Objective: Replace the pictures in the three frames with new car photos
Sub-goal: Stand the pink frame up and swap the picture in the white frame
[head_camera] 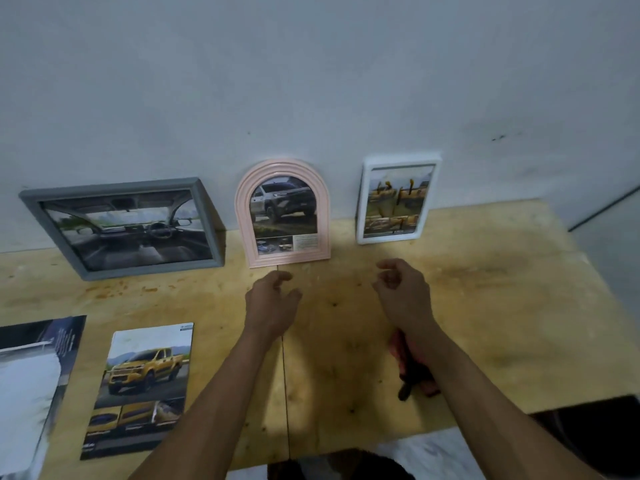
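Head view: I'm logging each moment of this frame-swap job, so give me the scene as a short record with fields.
surface: wooden table against a grey wall
grey frame: leans on wall, shows a car interior
pink frame: arched, leans on wall, shows an SUV
white frame: leans on wall, picture blurred
loose photo: flat on table, yellow pickup
left hand: above table, fingers loosely curled, holds nothing
right hand: above table, fingers loosely curled, holds nothing
dark tool: partly hidden under right forearm, kind unclear
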